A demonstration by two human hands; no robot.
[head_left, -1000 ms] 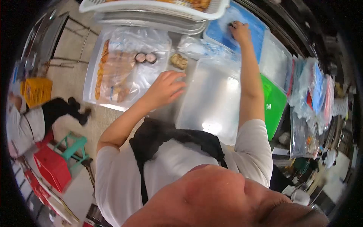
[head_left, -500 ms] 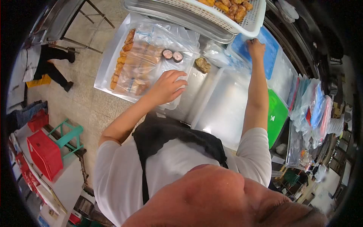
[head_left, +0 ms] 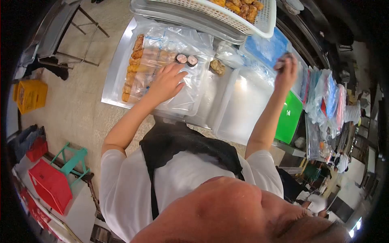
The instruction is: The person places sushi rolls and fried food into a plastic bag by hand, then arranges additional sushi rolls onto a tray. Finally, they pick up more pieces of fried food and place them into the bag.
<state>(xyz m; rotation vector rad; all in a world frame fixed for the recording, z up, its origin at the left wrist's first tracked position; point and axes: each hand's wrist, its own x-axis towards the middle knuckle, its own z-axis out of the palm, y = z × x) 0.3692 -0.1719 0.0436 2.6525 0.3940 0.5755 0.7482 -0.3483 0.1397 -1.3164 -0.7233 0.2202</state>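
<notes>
My left hand (head_left: 165, 83) lies open over a clear plastic bag (head_left: 187, 95) spread across a shallow tray (head_left: 197, 108). Just past its fingertips stand two dark-wrapped roll pieces (head_left: 181, 59) with pink-white centres. Golden fried pieces (head_left: 132, 69) line the tray's left side, and more show faintly through the plastic. My right hand (head_left: 287, 73) is raised near the blue sheet (head_left: 265, 47), its fingers closed around a small dark-wrapped roll piece (head_left: 281, 60), which is blurred and partly hidden by the fingers.
A white basket (head_left: 267, 28) of fried pieces rests on metal trays (head_left: 182, 21) at the back. A brown lump (head_left: 217, 67) lies beside the tray. An empty-looking translucent bin (head_left: 239, 105), a green sheet (head_left: 289, 117) and hanging plastic bags (head_left: 330, 101) are to the right.
My right hand has lifted off the blue sheet, holding a dark piece. My left hand has moved left and lies lower on the plastic. The person at the left has mostly walked out of view.
</notes>
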